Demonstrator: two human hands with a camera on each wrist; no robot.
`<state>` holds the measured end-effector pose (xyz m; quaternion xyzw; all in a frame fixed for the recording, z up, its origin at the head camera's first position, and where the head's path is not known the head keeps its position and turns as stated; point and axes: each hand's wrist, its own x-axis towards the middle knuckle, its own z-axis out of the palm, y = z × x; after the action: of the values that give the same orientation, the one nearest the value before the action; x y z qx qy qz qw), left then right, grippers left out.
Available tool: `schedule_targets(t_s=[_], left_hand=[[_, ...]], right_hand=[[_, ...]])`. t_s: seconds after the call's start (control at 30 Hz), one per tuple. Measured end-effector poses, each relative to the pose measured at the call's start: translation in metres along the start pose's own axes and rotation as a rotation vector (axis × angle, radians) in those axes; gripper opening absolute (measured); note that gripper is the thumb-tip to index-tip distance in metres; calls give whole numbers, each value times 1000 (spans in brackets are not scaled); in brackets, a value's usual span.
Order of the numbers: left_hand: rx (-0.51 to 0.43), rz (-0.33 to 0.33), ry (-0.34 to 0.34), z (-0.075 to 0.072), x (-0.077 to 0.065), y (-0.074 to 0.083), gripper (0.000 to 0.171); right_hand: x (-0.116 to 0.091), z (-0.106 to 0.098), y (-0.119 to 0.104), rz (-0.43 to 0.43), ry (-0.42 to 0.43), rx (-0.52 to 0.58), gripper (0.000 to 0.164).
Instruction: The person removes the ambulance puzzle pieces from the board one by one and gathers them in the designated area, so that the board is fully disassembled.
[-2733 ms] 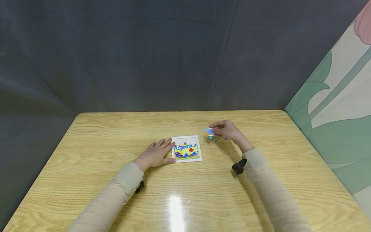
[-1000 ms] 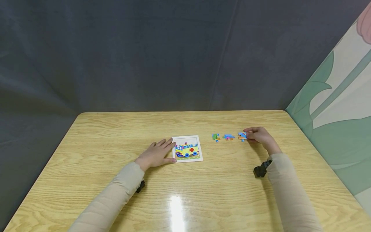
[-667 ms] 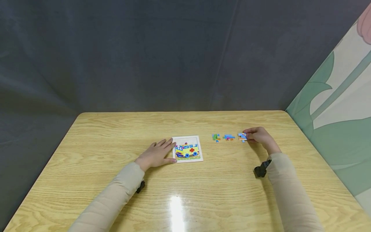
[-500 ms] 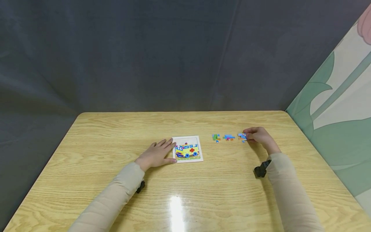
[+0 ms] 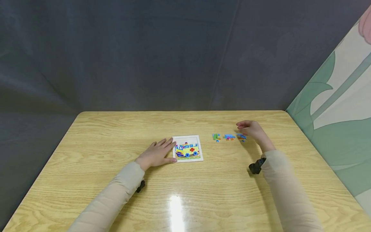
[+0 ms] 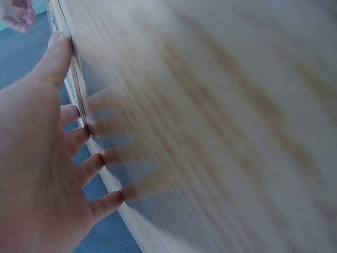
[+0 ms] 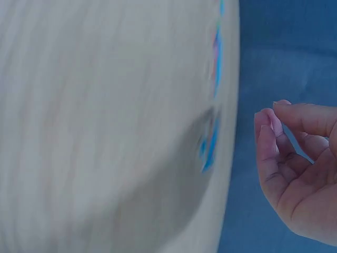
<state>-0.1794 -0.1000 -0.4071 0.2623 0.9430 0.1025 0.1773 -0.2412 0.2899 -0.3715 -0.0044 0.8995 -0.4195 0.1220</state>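
A white-framed jigsaw puzzle (image 5: pixel 189 160) lies flat on the table, showing a yellow ambulance with a bare strip along its top. My left hand (image 5: pixel 156 154) rests at its left edge, fingers spread and straight, thumb on the lower left corner. To the right, three loose puzzle pieces sit in a row: a green and blue one (image 5: pixel 216 137), a blue and pink one (image 5: pixel 229 137) and a blue and orange one (image 5: pixel 241 137). Just above the last piece hovers my right hand (image 5: pixel 252 130); its fingers (image 7: pixel 267 158) are loosely bent with nothing between them.
The wooden table (image 5: pixel 185 183) has a bright glare patch near the front. A dark curtain (image 5: pixel 174 58) hangs behind its far edge. A wall with a plant pattern (image 5: pixel 342 96) stands on the right.
Earlier my right hand held puzzle pieces beside the frame. They now lie spread in a row; it has let go of the rightmost piece and risen slightly leftward. My left hand stays put.
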Motion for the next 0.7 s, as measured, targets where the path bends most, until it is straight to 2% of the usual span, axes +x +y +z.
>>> schedule_targets(t_s=[0.27,0.47,0.7], left_hand=[[9,-12,-7,-1,1,0,81],[15,-8,-4,-1,1,0,81],[16,-10,-1,-1,0,0,81]], right_hand=[[13,36,-35,-108,-56,-2,37],[10,73,-64,-167,-105,-1,33],[8,113,-87,-233,-174,-30,27]])
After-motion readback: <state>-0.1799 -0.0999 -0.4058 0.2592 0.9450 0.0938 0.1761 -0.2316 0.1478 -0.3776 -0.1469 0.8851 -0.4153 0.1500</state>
